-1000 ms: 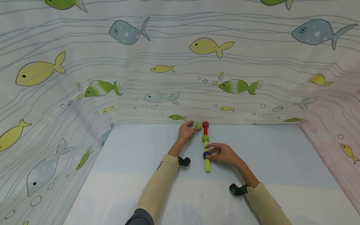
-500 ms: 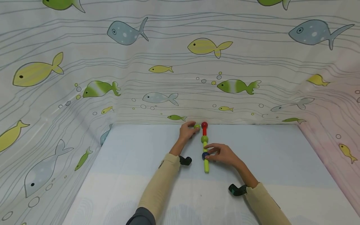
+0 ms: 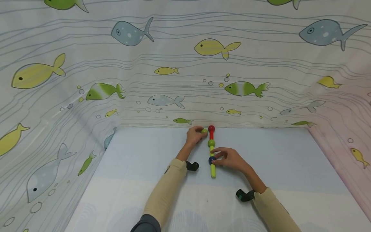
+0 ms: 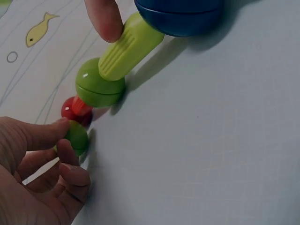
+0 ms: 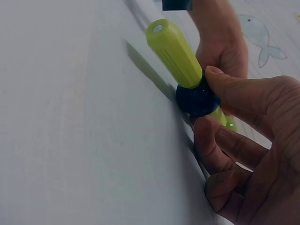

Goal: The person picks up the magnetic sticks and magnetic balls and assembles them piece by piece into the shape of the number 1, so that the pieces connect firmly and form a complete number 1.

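A chain of magnetic balls and rods lies on the table, running away from me. From its far end come a red ball (image 3: pixel 211 128), a red rod (image 3: pixel 211 135), a green ball (image 3: pixel 211 142), a yellow-green rod (image 4: pixel 133 47), a dark blue ball (image 5: pixel 197 97) and another yellow-green rod (image 5: pixel 174 52). My left hand (image 3: pixel 194 135) pinches a loose green ball (image 4: pixel 78 138) between thumb and fingers, just left of the red ball. Whether the two touch is unclear. My right hand (image 3: pixel 233 160) holds the dark blue ball between thumb and fingertips, from the right.
The pale table (image 3: pixel 139 154) ends at a curtain (image 3: pixel 168 83) printed with fish, close behind the red ball. More curtain hangs along both sides. A dark wrist camera (image 3: pixel 192 166) sits at the left sleeve and another camera (image 3: pixel 244 195) at the right.
My left hand has shifted slightly right, bringing the loose green ball a little nearer the red ball. The right hand and the chain stay in place.
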